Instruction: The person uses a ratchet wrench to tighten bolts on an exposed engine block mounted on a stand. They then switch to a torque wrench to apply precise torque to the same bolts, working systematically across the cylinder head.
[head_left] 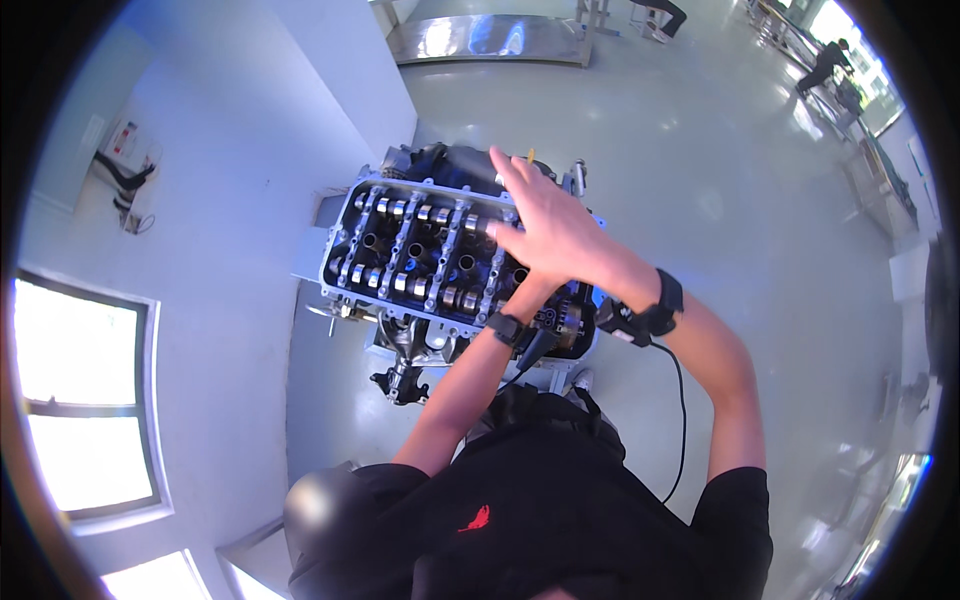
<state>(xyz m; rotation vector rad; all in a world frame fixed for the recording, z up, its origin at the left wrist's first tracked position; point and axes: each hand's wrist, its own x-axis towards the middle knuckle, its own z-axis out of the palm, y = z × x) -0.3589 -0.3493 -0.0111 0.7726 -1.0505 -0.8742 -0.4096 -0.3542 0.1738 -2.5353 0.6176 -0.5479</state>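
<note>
An engine (398,250) with its top uncovered stands in front of me, showing two rows of shiny camshaft lobes (410,284) and several bearing caps across them. Over its right part my right hand (560,228) reaches with fingers stretched out and apart, and nothing shows in it. My left hand (541,284) is beneath the right one, so only its wrist area shows. Its fingers are hidden, as is anything they touch or hold. Round black tubes line the middle of the engine, and a timing gear (570,318) sits at its right end.
Black straps with small boxes (625,320) are on both wrists; a black cable (682,420) hangs beside my right arm. A white wall (230,200) with windows rises on the left. A metal table (490,42) stands beyond, and a person (825,68) works far right.
</note>
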